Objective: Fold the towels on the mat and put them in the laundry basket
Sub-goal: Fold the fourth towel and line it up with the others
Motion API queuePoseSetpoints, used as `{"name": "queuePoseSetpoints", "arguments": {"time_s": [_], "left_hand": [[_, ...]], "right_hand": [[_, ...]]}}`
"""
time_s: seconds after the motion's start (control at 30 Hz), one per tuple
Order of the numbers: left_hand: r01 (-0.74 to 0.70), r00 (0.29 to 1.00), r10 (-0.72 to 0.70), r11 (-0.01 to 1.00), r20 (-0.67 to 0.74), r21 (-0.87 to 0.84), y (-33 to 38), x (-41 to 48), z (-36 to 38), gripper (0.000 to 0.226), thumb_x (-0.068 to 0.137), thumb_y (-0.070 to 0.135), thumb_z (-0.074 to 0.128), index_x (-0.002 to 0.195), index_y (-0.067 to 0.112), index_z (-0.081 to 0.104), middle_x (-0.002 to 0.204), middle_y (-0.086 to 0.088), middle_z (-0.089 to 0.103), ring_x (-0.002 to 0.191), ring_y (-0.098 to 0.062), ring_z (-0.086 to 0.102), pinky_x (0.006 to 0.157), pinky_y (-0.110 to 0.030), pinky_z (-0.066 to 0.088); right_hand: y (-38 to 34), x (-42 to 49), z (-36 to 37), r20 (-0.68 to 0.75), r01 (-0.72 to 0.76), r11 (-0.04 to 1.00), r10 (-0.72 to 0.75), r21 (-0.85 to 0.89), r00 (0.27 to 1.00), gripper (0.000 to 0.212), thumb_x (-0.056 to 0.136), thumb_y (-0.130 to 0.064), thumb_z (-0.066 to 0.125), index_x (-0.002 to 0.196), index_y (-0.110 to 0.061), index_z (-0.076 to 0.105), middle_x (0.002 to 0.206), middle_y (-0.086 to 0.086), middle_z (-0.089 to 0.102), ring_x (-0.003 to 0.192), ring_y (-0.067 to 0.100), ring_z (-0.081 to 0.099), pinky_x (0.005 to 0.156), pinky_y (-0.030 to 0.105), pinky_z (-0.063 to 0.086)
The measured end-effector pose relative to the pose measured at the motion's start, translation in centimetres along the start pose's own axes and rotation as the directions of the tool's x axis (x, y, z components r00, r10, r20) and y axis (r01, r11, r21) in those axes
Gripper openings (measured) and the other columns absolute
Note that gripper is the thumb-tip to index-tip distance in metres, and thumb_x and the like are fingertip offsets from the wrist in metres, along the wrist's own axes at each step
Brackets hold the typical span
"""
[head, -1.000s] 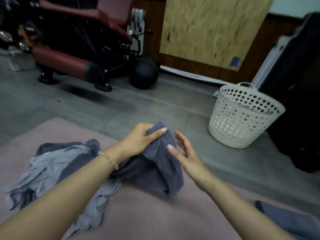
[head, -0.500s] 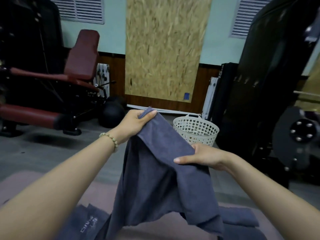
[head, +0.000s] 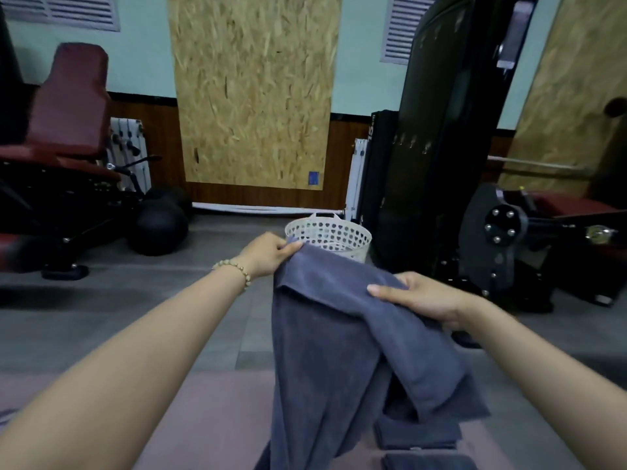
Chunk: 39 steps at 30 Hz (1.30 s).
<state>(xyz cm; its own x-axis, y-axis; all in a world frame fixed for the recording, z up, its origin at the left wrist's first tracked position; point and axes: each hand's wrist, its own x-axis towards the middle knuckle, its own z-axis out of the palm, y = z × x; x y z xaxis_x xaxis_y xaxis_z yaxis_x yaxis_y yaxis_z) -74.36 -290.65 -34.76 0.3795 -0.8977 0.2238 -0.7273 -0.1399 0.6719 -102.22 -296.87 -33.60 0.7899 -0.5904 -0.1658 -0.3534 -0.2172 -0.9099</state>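
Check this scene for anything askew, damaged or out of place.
Nothing is spilled or damaged. The grey towel hangs bunched and uneven between the left hand and right hand, one flap draped over itself. Two folded towels lie on the mat, not in the laundry basket.

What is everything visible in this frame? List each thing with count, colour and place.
held towel: one, dark grey-blue, hanging unfolded from both hands above the mat
folded towels: two, dark grey-blue, on the mat at lower right
mat: one, dusty pink, on the floor nearest the camera
laundry basket: one, white and perforated, on the floor beyond the hands
exercise balls: two, black, on the floor at left
bench machine: one, maroon pads on a black frame, far left
weight machine: one, black, at right
chipboard panels: two, tan, against the wall at centre and right
bracelet: one, pale beads, on the left wrist
left hand: pinches the towel's upper corner
right hand: grips the towel's top edge
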Motion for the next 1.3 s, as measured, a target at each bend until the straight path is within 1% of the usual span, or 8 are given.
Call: {"name": "queuePoseSetpoints", "arguments": {"time_s": [0.17,0.3,0.43,0.6,0.7,0.87,1.07,1.3], "left_hand": [[0.356,0.918,-0.290,0.904,0.271,-0.237,-4.8,-1.7,8.1,0.025,0.096,0.030,0.051,0.101,0.007,0.057,0.071,-0.006,0.056,0.040,-0.005,0.059,0.044,-0.018,0.049],[0.501,0.865,-0.415,0.721,0.281,-0.478,-8.4,-2.1,14.2,0.028,0.096,0.033,0.049,0.090,0.007,0.056,0.077,-0.010,0.060,0.042,-0.008,0.063,0.048,-0.016,0.054],[0.431,0.899,-0.405,0.762,0.163,-0.483,-10.4,0.0,21.1,0.034,0.096,0.030,0.051,0.071,0.007,0.053,0.072,-0.008,0.056,0.039,-0.003,0.057,0.046,-0.013,0.050],[0.332,0.943,-0.268,0.806,0.198,-0.490,-8.3,5.2,31.4,0.040,0.093,0.037,0.055,0.081,0.000,0.061,0.072,-0.008,0.059,0.061,-0.012,0.060,0.080,-0.043,0.055],[0.250,0.955,-0.125,0.824,0.268,-0.508,-6.2,7.1,37.8,0.029,0.093,0.033,0.056,0.102,0.007,0.061,0.098,-0.010,0.065,0.088,-0.019,0.060,0.088,-0.034,0.053],[0.124,0.876,-0.003,0.968,0.483,-0.219,-10.3,3.3,50.1,0.066,0.096,0.034,0.048,0.150,0.014,0.015,0.157,-0.004,0.012,0.145,-0.017,0.015,0.115,-0.024,0.012],[-0.103,0.708,0.042,0.994,0.705,0.044,-16.2,-4.8,57.9,0.058,0.096,0.052,0.033,0.149,0.034,0.016,0.159,0.006,0.007,0.146,-0.017,0.006,0.119,-0.037,0.008],[-0.130,0.738,0.028,0.986,0.675,0.101,-16.4,-6.1,59.1,0.056,0.098,0.049,0.025,0.150,0.035,0.009,0.159,0.008,0.000,0.146,-0.013,-0.005,0.119,-0.032,-0.001]], "right_hand": [[10.1,1.9,2.8,0.009,-0.185,0.983,0.185,0.017,0.983,0.030,0.082,-0.039,0.069,0.092,-0.011,0.073,0.093,0.005,0.074,0.085,0.014,0.070,0.075,0.026,0.053],[16.1,3.8,5.5,0.024,-0.287,0.949,0.287,0.132,0.958,0.037,0.079,-0.042,0.070,0.096,-0.009,0.072,0.096,0.005,0.074,0.089,0.017,0.070,0.082,0.030,0.055],[20.9,4.9,6.3,0.054,-0.350,0.886,0.350,0.304,0.935,0.028,0.087,-0.030,0.065,0.099,-0.005,0.069,0.096,0.006,0.074,0.088,0.015,0.069,0.079,0.027,0.055],[27.9,5.3,1.2,0.008,-0.344,0.769,0.403,0.538,0.915,0.032,0.091,-0.027,0.059,0.111,-0.003,0.067,0.109,0.013,0.070,0.101,0.025,0.067,0.089,0.033,0.054],[34.1,5.4,-2.4,-0.112,-0.332,0.694,0.510,0.639,0.853,0.031,0.088,-0.029,0.064,0.106,-0.005,0.069,0.104,0.013,0.072,0.101,0.027,0.067,0.088,0.033,0.054],[49.5,4.4,-2.9,-0.550,-0.401,0.819,0.573,0.410,0.608,0.031,0.082,-0.030,0.072,0.066,-0.009,0.053,0.066,0.004,0.054,0.066,0.016,0.049,0.054,0.017,0.039],[58.4,0.4,2.6,-0.522,-0.493,0.730,0.683,0.473,0.510,0.044,0.068,-0.039,0.081,0.064,-0.011,0.047,0.061,0.001,0.051,0.059,0.016,0.050,0.054,0.020,0.039],[57.4,-1.1,4.7,-0.446,-0.198,0.678,0.647,0.707,0.619,0.029,0.097,-0.029,0.049,0.114,-0.011,0.063,0.110,-0.001,0.068,0.098,0.012,0.066,0.075,0.017,0.054]]}}
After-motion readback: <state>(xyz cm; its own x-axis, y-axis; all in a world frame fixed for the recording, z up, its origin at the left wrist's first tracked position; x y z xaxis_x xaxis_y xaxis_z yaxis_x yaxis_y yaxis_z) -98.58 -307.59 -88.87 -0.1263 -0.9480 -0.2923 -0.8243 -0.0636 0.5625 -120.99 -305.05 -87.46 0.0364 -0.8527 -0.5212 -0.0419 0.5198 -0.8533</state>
